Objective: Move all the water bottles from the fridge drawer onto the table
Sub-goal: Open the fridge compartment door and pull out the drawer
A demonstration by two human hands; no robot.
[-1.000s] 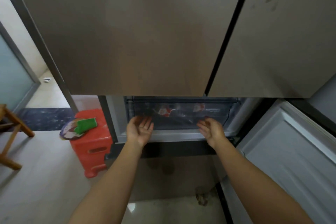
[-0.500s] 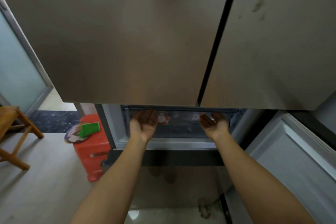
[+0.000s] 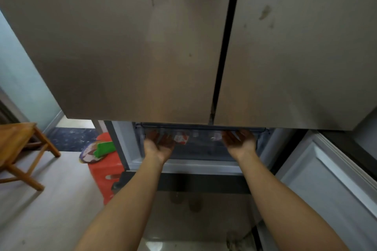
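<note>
Step in hand, drawer opening: left hand point(image 3: 159, 145) and right hand point(image 3: 239, 141), palms up, reach the top rim of the clear fridge drawer point(image 3: 204, 152) at lower centre, fingers point(image 3: 157, 136) tip-hidden under the upper doors point(image 3: 142, 47), grip not determinable; water bottles point(image 3: 181, 139) inside, red-labelled; next, likely a level outward pull.

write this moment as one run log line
left hand: palm up at drawer rim | right hand: same | grip: unclear | bottles: in drawer, none out yet
</note>
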